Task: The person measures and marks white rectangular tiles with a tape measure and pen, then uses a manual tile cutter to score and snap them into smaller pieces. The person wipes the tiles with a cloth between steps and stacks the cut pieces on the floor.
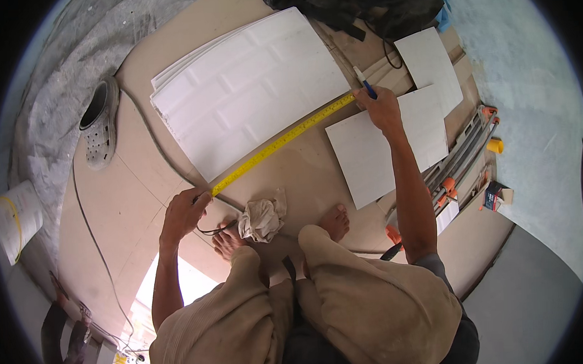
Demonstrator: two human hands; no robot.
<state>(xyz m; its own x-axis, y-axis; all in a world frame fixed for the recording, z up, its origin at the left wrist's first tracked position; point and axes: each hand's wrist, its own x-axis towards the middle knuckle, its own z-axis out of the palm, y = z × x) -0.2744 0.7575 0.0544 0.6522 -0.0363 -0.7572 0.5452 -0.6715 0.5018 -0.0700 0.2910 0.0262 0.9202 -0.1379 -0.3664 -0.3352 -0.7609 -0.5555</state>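
A yellow tape measure (281, 143) stretches along the lower edge of a stack of white tiles (246, 87) with a raised brick pattern. My left hand (183, 214) is closed around its left end, partly hiding what it grips. At the other end, my right hand (380, 108) holds a blue-and-white pen (366, 84), with its fingers at the tape by the tile corner. Plain white tiles (361, 160) lie beneath and beside my right forearm. A crumpled cloth (260, 218) rests on the floor between my bare feet.
A grey clog (100, 121) and cords lie on the tiled floor (132, 207) at left, beside a white bucket (13, 220). A tile cutter (452, 176) with orange parts and a small box (494, 194) are at right. A black bag (401, 11) lies at the top.
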